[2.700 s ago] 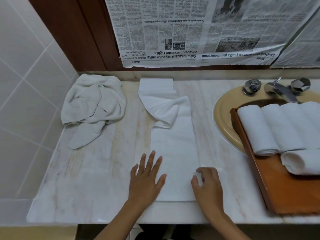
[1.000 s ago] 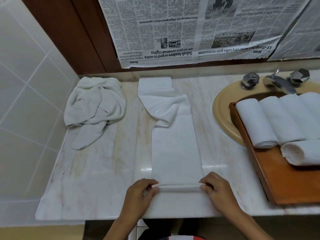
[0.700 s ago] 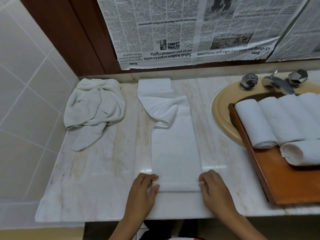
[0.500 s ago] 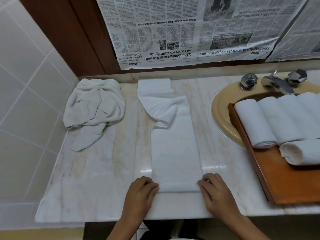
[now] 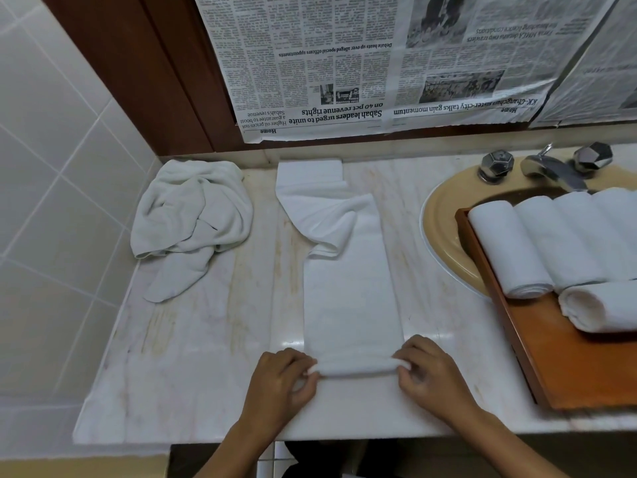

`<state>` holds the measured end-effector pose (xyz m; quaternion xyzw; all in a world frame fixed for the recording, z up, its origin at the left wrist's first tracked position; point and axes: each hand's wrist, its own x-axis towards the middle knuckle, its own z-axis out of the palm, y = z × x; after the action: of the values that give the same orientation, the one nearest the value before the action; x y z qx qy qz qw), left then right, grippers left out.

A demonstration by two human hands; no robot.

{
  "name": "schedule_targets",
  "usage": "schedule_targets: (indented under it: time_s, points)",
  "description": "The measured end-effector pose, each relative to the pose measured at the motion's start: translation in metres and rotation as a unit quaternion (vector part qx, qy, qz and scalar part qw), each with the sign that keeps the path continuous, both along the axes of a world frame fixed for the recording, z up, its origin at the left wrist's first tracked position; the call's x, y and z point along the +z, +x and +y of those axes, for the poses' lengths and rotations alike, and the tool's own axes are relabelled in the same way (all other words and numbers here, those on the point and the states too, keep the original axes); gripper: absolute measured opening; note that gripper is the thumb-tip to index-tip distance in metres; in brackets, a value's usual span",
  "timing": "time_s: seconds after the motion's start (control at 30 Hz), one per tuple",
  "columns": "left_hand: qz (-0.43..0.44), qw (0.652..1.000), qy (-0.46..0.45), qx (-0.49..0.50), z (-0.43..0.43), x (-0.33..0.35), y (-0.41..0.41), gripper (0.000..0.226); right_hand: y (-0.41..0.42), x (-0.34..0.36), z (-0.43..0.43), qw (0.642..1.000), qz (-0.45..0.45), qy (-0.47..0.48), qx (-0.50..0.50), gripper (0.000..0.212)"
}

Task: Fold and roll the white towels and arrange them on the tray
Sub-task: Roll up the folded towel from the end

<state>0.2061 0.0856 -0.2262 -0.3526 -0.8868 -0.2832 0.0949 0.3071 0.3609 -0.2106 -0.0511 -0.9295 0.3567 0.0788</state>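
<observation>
A long folded white towel (image 5: 348, 288) lies lengthwise on the marble counter, its far end still rumpled. Its near end is curled into a thin roll (image 5: 355, 368). My left hand (image 5: 281, 381) pinches the roll's left end and my right hand (image 5: 427, 372) pinches its right end. A wooden tray (image 5: 565, 367) sits at the right over the sink, holding several rolled white towels (image 5: 510, 250), one of them (image 5: 599, 308) lying crosswise in front.
A crumpled white towel (image 5: 193, 215) lies at the back left by the tiled wall. The sink rim (image 5: 437, 215), taps and faucet (image 5: 551, 167) are at the back right. Newspaper covers the wall behind. The counter's front edge runs just under my wrists.
The towel's near end, flat half a second ago, is now rolled into a thin tube. Both hands have curled onto its ends.
</observation>
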Motion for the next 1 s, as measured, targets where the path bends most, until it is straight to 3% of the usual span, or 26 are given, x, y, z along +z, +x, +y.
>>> schedule_targets:
  time_s: [0.13,0.23,0.4,0.47,0.53,0.7,0.77,0.9,1.0]
  points:
    - [-0.113,0.992,0.01,0.063,0.013,0.012,-0.008,0.014,-0.016,0.012,0.0,0.992,-0.08,-0.079,-0.062,0.005]
    - [-0.202,0.969,-0.003,0.138,0.024,0.019,-0.014,0.021,-0.025,0.018,-0.002,0.979,-0.137,-0.115,-0.104,0.017]
    - [-0.241,0.955,-0.017,0.172,0.033,0.026,-0.019,0.012,-0.037,0.019,-0.013,0.967,-0.165,-0.11,-0.159,0.021]
    - [-0.229,0.958,-0.026,0.173,0.034,0.026,-0.019,0.015,-0.039,0.019,-0.019,0.968,-0.16,-0.076,-0.175,0.019]
    - [-0.162,0.974,-0.039,0.153,0.035,0.026,-0.017,0.014,-0.037,0.018,-0.024,0.976,-0.135,0.006,-0.17,0.018]
    - [0.019,0.998,-0.058,0.019,0.031,0.014,-0.011,0.026,-0.022,0.002,-0.024,0.976,0.058,0.197,-0.069,0.022]
    - [0.041,0.999,-0.036,0.0,0.027,0.009,-0.006,0.02,-0.015,-0.002,-0.02,0.969,0.092,0.222,-0.05,0.015]
    - [0.042,0.998,-0.034,-0.04,0.019,0.006,-0.007,0.029,-0.008,-0.007,-0.012,0.962,0.075,0.263,-0.009,0.028]
    - [0.053,0.997,-0.045,-0.038,0.022,0.008,-0.017,0.025,-0.015,-0.004,-0.008,0.965,0.081,0.25,-0.007,0.025]
